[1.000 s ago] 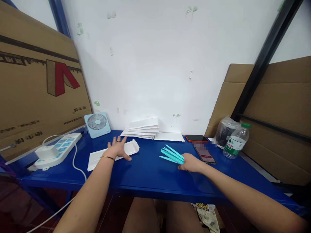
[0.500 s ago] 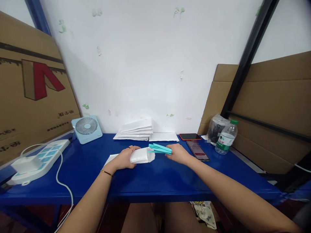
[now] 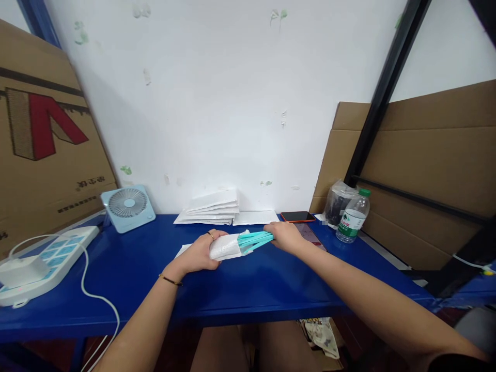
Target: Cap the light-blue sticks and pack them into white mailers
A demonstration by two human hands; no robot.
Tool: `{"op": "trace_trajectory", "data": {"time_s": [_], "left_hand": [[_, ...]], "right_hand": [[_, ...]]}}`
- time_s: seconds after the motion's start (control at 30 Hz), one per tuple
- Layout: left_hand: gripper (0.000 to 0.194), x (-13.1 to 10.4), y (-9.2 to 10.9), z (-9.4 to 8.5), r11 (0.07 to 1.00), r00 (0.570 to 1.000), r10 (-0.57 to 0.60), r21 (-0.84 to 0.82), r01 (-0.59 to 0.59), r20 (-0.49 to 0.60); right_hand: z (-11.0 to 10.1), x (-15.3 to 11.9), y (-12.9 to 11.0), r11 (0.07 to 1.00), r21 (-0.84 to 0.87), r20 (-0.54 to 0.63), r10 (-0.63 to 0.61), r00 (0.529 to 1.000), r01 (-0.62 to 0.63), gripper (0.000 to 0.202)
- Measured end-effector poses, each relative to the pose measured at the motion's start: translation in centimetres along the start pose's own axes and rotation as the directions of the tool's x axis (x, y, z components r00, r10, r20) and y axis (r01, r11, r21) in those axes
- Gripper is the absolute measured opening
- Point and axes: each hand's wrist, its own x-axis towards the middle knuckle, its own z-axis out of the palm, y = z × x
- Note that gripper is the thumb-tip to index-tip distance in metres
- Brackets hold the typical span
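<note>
My left hand (image 3: 202, 252) is closed round a white padded envelope (image 3: 227, 247) whose mouth faces right. At that mouth lies a bundle of thin turquoise strips (image 3: 253, 239), its left end inside the envelope. My right hand (image 3: 285, 237) grips the right end of the bundle, with the fingertips partly hidden behind it. Both hands are held above the blue table. Beneath my left wrist, another white piece (image 3: 183, 250) shows only in part; I cannot tell what it is.
Behind the hands stand a stack of white envelopes (image 3: 213, 207) and a flat one (image 3: 254, 217). Rightward are two phones, one orange-edged (image 3: 297, 216), a water bottle (image 3: 352, 219) and a bagged dark object (image 3: 338, 204). Leftward sit a fan (image 3: 129, 207) and a corded power strip (image 3: 67, 253).
My right hand has brought the turquoise strips to the envelope, and their left end has gone into its mouth. The whole view has shifted a little to the right.
</note>
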Motion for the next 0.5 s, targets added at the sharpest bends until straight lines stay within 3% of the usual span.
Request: {"op": "trace_trajectory", "data": {"time_s": [0.27,0.5], "left_hand": [[0.064,0.8,1.6,0.3,0.999,0.998,0.028,-0.036,-0.027,0.047],[0.062,1.3,2.1,1.0,0.997,0.999,0.026,-0.080,-0.023,0.038]], "right_hand": [[-2.0,0.9,-0.5,0.981,-0.163,-0.066,-0.115,0.991,0.103,0.018],[-3.3,1.5,-0.5,0.978,-0.165,-0.034,-0.137,0.990,0.130,0.017]]}}
